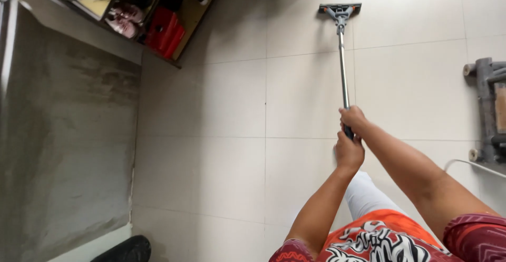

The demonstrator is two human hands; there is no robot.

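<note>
Both hands grip a mop (343,67) by its metal pole: the right hand (353,120) sits higher on the handle, the left hand (348,153) just below it, touching. The grey mop head (340,9) rests flat on the pale tiled floor (221,135). A grey wall (63,146) runs along the left; a shelf (195,20) holds a red bag (164,30).

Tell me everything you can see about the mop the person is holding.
The flat mop has a thin, shiny metal-looking pole and a grey, plastic-looking joint that meets a dark, narrow rectangular head, which lies flat on the pale tiled floor. The pole slants from the head back toward the person. The right hand grips it higher up; the left hand grips its dark end, just below.
</note>
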